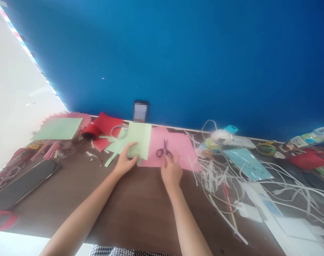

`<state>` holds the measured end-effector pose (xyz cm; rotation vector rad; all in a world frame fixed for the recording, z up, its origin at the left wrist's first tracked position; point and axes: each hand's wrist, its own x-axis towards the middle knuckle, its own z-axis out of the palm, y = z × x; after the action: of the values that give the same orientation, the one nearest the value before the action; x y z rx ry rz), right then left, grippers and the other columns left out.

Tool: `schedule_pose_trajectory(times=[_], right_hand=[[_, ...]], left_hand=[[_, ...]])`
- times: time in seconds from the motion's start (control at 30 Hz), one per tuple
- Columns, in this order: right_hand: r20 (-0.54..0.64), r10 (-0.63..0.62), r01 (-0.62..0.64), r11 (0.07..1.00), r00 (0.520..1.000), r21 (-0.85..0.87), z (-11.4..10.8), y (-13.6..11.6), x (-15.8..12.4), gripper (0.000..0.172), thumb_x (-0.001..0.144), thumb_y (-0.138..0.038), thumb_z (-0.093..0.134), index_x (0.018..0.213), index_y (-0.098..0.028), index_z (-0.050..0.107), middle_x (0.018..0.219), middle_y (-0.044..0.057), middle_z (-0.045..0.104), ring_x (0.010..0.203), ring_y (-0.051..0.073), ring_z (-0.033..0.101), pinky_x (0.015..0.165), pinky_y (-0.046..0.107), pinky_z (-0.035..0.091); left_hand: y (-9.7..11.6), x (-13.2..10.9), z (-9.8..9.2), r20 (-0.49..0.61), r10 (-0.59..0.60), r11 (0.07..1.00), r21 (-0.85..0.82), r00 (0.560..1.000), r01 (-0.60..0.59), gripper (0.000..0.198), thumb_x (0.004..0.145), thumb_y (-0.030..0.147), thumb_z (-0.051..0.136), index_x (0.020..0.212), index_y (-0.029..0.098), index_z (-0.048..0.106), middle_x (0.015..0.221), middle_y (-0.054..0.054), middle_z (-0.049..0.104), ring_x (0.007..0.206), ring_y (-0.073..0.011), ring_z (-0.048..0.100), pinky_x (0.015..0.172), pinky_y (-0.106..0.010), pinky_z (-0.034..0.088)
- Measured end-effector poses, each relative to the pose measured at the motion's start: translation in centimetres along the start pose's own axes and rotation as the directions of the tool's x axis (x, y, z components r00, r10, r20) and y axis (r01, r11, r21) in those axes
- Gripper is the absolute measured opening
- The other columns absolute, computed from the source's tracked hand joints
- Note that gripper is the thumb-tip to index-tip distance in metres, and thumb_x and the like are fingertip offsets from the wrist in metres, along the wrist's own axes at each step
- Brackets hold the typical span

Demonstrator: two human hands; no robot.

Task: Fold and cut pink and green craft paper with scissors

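My left hand (pixel 126 161) rests at the lower left edge of a light green sheet of paper (pixel 140 138), its thumb and fingers spread apart. Black-handled scissors (pixel 165 149) lie over a pink sheet of paper (pixel 183 145), blades pointing away from me. At their finger loops is my right hand (pixel 172 172), thumb and forefinger pinched on the handle while the other fingers stay loosely spread. The green sheet overlaps the left part of the pink one. Green paper strips (pixel 111 159) and a red paper piece (pixel 101 144) lie to the left of my left hand.
A phone (pixel 140 111) leans on the blue wall. Red paper (pixel 108 124), a red roll (pixel 91 131) and a large dark phone (pixel 25 183) lie left. Right are white paper shreds (pixel 215 176), tangled cables (pixel 292 185), a glue bottle (pixel 220 137) and a blue packet (pixel 248 163).
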<state>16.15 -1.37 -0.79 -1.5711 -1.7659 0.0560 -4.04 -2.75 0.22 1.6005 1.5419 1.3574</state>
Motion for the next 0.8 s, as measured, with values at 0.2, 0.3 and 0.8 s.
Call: schedule_pose_trajectory(times=[0.2, 0.3, 0.8], right_hand=[[-0.005, -0.348, 0.348, 0.937, 0.937, 0.006, -0.9, -0.3, -0.1, 0.037, 0.080, -0.016, 0.047, 0.116, -0.022, 0.052, 0.134, 0.015, 0.031, 0.107, 0.029, 0.046, 0.086, 0.048, 0.038], [0.106, -0.501, 0.504, 0.864, 0.859, -0.008, -1.1, -1.0, -0.6, 0.043, 0.078, -0.014, 0.049, 0.119, -0.027, 0.049, 0.134, 0.012, 0.032, 0.117, 0.032, 0.037, 0.093, 0.052, 0.030], [0.353, -0.717, 0.699, 0.685, 0.601, 0.203, 0.0, -0.6, -0.6, 0.020, 0.087, -0.013, 0.040, 0.081, -0.017, 0.058, 0.076, 0.005, 0.057, 0.071, 0.016, 0.047, 0.072, 0.032, 0.036]], left_hand=[[1.4, 1.7, -4.1, 0.516, 0.064, 0.994, 0.042, 0.854, -0.100, 0.054, 0.063, 0.013, 0.049, 0.115, 0.026, 0.054, 0.118, -0.003, 0.057, 0.099, -0.0237, 0.058, 0.076, -0.031, 0.050], [1.4, 1.9, -4.5, 0.574, 0.062, 0.985, 0.095, 0.817, -0.142, 0.057, 0.058, 0.013, 0.051, 0.113, 0.027, 0.057, 0.112, -0.001, 0.062, 0.094, -0.0240, 0.060, 0.073, -0.029, 0.050], [2.4, -0.6, -3.5, 0.537, 0.227, 0.734, 0.454, 0.813, -0.505, 0.036, 0.074, 0.031, 0.055, 0.109, 0.024, 0.055, 0.107, -0.008, 0.056, 0.097, -0.0239, 0.051, 0.083, -0.036, 0.038]])
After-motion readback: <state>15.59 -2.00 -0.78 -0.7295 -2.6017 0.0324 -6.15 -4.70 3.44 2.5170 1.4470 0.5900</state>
